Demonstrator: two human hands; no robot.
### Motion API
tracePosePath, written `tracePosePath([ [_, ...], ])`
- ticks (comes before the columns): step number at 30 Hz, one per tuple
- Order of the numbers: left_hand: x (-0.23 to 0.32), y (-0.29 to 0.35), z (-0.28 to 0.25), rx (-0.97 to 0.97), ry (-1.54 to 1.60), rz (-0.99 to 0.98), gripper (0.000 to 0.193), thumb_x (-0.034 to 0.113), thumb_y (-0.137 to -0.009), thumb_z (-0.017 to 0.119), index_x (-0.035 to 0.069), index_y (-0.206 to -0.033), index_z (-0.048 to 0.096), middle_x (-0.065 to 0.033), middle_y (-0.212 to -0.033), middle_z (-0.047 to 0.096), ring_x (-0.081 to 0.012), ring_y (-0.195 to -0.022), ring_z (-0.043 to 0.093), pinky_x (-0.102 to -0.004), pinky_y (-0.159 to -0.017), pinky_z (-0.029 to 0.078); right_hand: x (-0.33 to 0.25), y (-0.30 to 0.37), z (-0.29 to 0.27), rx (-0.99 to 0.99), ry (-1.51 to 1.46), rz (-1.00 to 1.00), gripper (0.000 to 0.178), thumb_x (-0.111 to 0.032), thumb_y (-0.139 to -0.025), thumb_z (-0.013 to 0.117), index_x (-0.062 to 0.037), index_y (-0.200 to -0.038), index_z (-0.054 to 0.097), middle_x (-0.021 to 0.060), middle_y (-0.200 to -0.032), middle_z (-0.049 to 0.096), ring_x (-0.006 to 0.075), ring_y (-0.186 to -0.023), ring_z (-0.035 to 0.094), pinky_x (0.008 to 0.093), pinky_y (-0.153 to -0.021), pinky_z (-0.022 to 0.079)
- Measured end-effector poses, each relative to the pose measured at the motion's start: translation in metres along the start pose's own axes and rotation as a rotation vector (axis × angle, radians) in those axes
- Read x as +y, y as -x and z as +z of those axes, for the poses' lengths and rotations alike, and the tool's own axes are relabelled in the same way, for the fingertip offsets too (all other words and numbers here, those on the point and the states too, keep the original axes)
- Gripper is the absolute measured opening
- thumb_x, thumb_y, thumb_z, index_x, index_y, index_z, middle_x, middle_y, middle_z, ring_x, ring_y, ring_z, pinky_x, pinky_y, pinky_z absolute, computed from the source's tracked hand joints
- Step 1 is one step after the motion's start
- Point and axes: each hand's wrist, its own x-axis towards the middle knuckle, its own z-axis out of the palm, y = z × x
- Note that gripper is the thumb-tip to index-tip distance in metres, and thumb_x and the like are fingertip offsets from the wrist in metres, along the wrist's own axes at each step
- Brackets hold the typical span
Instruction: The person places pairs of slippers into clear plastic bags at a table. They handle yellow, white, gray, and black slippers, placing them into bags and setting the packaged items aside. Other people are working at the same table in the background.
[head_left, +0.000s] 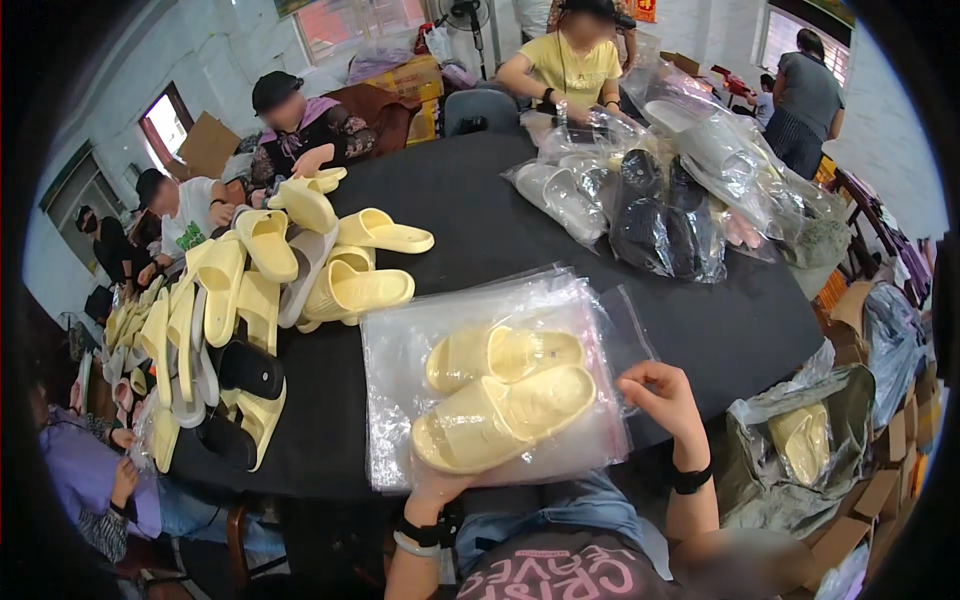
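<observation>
Pair of pale-yellow slide sandals (500, 403) lies side by side on a stack of clear plastic bags (393, 400), at the near edge of the black-covered table (450, 225). Left hand (440, 486): at the near slide's lower edge, fingers hidden; we cannot tell its grip. Right hand (668, 402): thumb and forefinger close together beside a bag edge; pinch unconfirmed. We judge the step as bagging; next move calls for opening one bag's mouth.

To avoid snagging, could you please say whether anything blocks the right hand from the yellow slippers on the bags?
Nothing solid visible; only clear bags lie between the right hand and the yellow slippers.
</observation>
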Motion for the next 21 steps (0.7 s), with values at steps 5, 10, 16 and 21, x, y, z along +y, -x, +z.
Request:
tracePosePath([
  [5, 0.008, -0.002, -0.015, 0.201, 0.191, -0.236, 0.044, 0.014, -0.090, 0.065, 0.003, -0.132, 0.057, -0.0168, -0.135, 0.058, -0.0285, -0.126, 0.054, -0.0408, -0.109, 0.040, 0.014, 0.017, 0.001, -0.081, -0.443, -0.040, 0.005, -0.004, -0.093, 0.066, 0.0003, -0.095, 0.067, 0.0079, -0.094, 0.071, 0.0134, -0.089, 0.064, 0.0279, -0.082, 0.050],
  [10, 0.011, 0.014, -0.059, 0.461, -0.540, -0.055, 0.037, 0.011, -0.088, 0.064, -0.001, -0.123, 0.062, -0.0191, -0.130, 0.060, -0.0360, -0.128, 0.050, -0.0440, -0.108, 0.038, 0.024, 0.035, -0.014, -0.331, -0.021, -0.078, 0.012, -0.009, -0.093, 0.066, -0.0002, -0.098, 0.071, 0.0138, -0.109, 0.071, 0.0191, -0.097, 0.067, 0.0324, -0.085, 0.050],
  [16, 0.016, 0.026, -0.088, 0.536, -0.557, -0.141, 0.025, 0.012, -0.090, 0.064, 0.004, -0.113, 0.068, -0.0100, -0.101, 0.066, -0.0283, -0.102, 0.058, -0.0421, -0.093, 0.040, -0.018, 0.030, -0.023, -0.711, -0.041, 0.028, 0.029, -0.013, -0.097, 0.052, 0.0043, -0.113, 0.068, 0.0198, -0.121, 0.067, 0.0293, -0.114, 0.063, 0.0379, -0.101, 0.044],
  [21, 0.027, 0.008, -0.083, 0.337, -0.550, 0.003, 0.030, 0.012, -0.090, 0.064, 0.004, -0.119, 0.065, -0.0125, -0.106, 0.065, -0.0296, -0.102, 0.058, -0.0419, -0.093, 0.042, -0.004, -0.019, -0.011, -1.004, -0.136, -0.156, 0.035, 0.001, -0.087, 0.051, 0.0012, -0.118, 0.066, 0.0216, -0.136, 0.056, 0.0354, -0.130, 0.050, 0.0405, -0.108, 0.039],
])
